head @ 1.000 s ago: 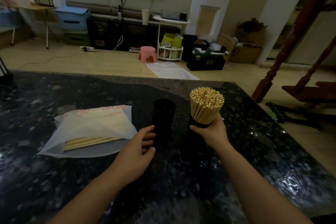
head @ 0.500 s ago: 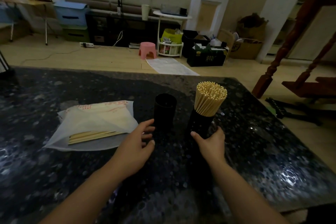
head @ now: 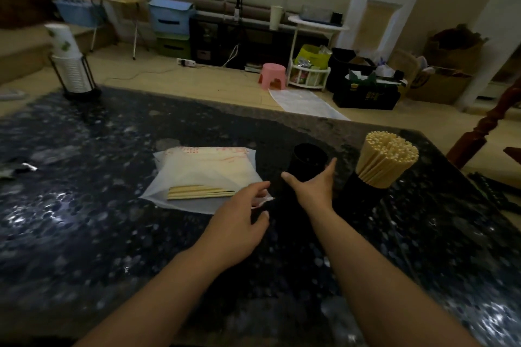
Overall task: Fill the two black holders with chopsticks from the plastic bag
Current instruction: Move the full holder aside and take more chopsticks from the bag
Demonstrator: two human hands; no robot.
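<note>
A translucent plastic bag [head: 208,175] lies flat on the dark stone table [head: 84,220], with a few chopsticks [head: 200,192] at its near end. My left hand [head: 239,222] pinches the bag's near right corner between index finger and thumb. Right of the bag stands an empty black holder [head: 308,156]. My right hand [head: 313,189] is spread open at its near side, thumb to the left; whether it touches the holder is unclear. Further right, a second black holder [head: 362,191] is packed with a dense bundle of chopsticks [head: 387,158] leaning right.
A stack of paper cups in a black wire rack [head: 72,65] stands at the table's far left corner. The table's far edge runs just behind the holders. A red wooden baluster [head: 479,135] rises off the right side.
My right hand let go of the full holder and moved left to the empty one. My left hand reached forward to the bag's corner. The view swung left.
</note>
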